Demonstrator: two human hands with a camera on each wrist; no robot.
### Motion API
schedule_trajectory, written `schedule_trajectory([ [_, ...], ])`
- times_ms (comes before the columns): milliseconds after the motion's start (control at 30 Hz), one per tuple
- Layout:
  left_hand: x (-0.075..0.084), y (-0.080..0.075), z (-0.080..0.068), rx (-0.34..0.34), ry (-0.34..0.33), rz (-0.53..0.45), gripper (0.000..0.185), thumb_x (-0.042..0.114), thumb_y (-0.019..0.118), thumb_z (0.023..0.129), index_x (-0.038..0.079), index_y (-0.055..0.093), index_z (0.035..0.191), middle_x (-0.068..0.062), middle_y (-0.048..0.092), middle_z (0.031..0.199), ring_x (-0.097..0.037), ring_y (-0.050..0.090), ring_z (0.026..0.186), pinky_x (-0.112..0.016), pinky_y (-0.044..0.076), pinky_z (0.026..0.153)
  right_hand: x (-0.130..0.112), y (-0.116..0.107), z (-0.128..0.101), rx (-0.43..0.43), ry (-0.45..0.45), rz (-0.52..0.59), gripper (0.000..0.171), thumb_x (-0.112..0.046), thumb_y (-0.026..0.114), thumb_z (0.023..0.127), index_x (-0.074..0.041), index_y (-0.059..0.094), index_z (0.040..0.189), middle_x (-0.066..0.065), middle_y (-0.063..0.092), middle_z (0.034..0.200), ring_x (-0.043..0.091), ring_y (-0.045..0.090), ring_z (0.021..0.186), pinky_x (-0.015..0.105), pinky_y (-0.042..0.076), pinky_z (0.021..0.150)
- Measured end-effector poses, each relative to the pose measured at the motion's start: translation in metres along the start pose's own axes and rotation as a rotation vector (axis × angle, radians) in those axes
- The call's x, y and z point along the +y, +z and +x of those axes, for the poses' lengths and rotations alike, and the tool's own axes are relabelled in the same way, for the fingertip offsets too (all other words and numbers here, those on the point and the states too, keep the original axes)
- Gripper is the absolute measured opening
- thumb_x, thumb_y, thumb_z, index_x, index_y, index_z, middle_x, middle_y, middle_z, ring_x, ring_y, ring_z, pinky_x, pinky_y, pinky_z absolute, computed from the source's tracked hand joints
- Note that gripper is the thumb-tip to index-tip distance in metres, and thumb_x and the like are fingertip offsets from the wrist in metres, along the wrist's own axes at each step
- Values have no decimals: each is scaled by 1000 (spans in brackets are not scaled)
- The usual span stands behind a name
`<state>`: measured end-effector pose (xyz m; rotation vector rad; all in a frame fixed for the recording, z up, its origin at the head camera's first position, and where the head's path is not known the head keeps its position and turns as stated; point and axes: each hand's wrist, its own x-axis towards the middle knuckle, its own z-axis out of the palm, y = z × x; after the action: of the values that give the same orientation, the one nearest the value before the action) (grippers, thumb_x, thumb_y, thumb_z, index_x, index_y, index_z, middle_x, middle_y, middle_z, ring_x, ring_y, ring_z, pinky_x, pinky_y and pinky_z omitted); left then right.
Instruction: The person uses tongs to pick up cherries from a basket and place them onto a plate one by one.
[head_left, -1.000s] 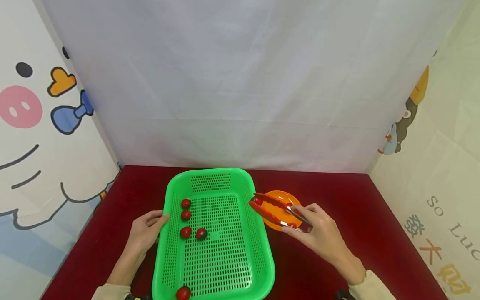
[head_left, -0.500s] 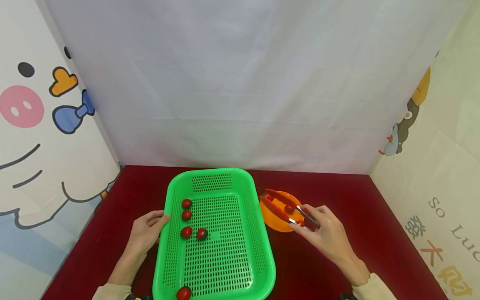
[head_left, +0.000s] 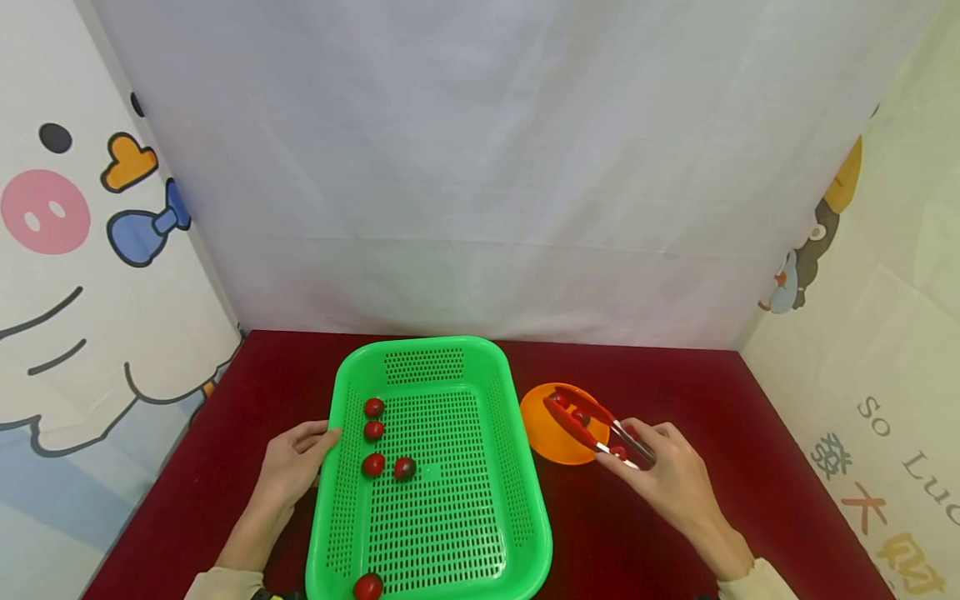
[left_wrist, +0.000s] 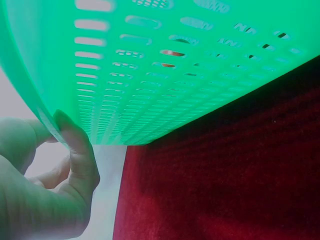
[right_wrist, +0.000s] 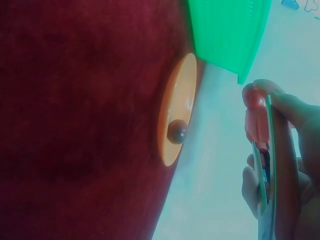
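A green perforated basket (head_left: pixel 517 467) stands mid-table on the red cloth. Several small red tomatoes lie in it: one (head_left: pixel 373 407) near the left wall, one (head_left: pixel 404 468) further in, one (head_left: pixel 367 586) at the near rim. My left hand (head_left: pixel 311 446) grips the basket's left rim, its thumb (left_wrist: pixel 75 160) curled over the edge. My right hand (head_left: pixel 637 446) holds red tongs (head_left: pixel 592 421) over an orange plate (head_left: pixel 543 437) right of the basket. One tomato (right_wrist: pixel 177 131) lies on the plate, just beyond the tongs (right_wrist: pixel 257 125).
A white cloth backdrop rises behind the table, with cartoon-printed panels on both sides. Bare red tabletop (head_left: pixel 720 400) stretches right of the plate and in front of it. The basket's right wall (right_wrist: pixel 225 35) almost touches the plate (right_wrist: pixel 175 100).
My right hand carried the tongs rightward from the basket's right rim to over the plate. The tomato they held now lies on the plate. The left hand stayed put.
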<state>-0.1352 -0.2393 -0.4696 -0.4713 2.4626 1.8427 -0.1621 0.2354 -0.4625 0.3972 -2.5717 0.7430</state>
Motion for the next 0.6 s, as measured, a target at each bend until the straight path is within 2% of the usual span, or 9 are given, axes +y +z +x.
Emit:
schedule_trajectory([
  [600, -1, 0, 1, -7, -2, -15, 46, 28, 60, 107, -3, 56, 140, -16, 70, 120, -9, 68, 80, -29, 58, 68, 10, -1, -9, -76, 58, -110, 49, -35, 93, 76, -7, 74, 112, 8, 62, 86, 17, 48, 70, 27, 43, 51],
])
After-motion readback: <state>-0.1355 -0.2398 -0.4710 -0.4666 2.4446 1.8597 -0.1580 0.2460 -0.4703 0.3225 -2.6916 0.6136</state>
